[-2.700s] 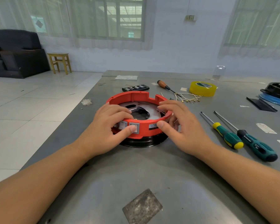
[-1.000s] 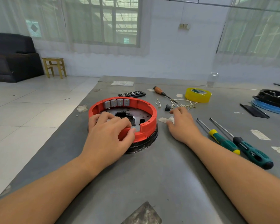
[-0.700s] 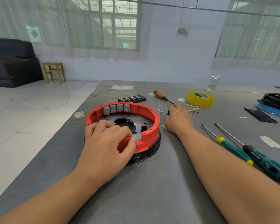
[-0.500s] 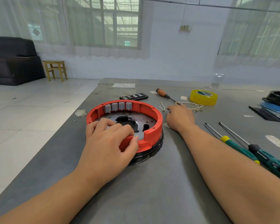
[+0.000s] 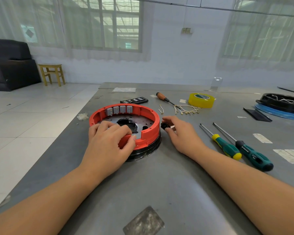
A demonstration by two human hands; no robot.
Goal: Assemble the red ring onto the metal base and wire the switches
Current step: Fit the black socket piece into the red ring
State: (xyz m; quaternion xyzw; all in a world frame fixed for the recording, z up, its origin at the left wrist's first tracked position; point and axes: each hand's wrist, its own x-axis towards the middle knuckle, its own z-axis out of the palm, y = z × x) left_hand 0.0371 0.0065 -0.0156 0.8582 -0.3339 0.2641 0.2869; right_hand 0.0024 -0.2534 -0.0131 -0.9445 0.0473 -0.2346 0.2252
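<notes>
Right hand (image 5: 180, 133) nearer ring (image 5: 149, 114) (pinching part (image 5: 164, 126))

Red ring (image 5: 143, 114) flat atop metal base (image 5: 143, 122), 4 grey switches (image 5: 119, 109) along its far inner wall.

I have a single view, from the camera worn on the head, so no second angle overlaps it. It looks forward and down across the grey counter (image 5: 176, 184), whose near edge falls below the bottom of the frame, while its far edge runs across the middle, in front of the white wall and curtained windows. Both forearms come in from the bottom corners, and the left hand (image 5: 107, 143) and right hand (image 5: 180, 133) sit close to the lens, near the middle of the frame. The counter's left edge slants off toward the tiled floor (image 5: 24, 124). The wide lens bends straight lines near the borders.
</notes>
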